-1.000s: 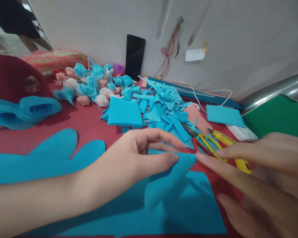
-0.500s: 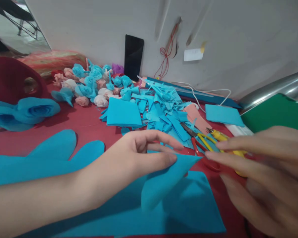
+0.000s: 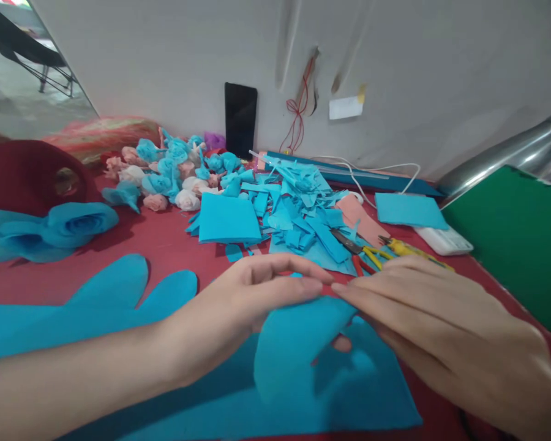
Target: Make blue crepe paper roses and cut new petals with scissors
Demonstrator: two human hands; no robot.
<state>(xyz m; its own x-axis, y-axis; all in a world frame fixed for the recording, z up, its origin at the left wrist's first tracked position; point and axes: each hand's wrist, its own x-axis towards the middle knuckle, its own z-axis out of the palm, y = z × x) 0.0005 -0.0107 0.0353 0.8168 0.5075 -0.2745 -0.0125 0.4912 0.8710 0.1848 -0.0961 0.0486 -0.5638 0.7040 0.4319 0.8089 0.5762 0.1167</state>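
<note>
My left hand pinches the upper edge of a blue paper petal between thumb and fingers. From the right, my right hand closes its fingers on the petal's other top corner, so both hands hold it. The petal hangs curved, its rounded end down. Beneath it lies a large blue paper sheet. Two cut blue petals rest at the left, past my forearm. Some fingertips of my right hand are hidden behind the petal.
Paper roses lie in a heap at the back left, near a red roll. Blue paper scraps and a folded blue stack sit mid-table. Pliers lie behind my right hand. A phone leans on the wall.
My right hand has come in from the right and taken hold of the petal's corner. The petal now bends more, and the view has shifted slightly.
</note>
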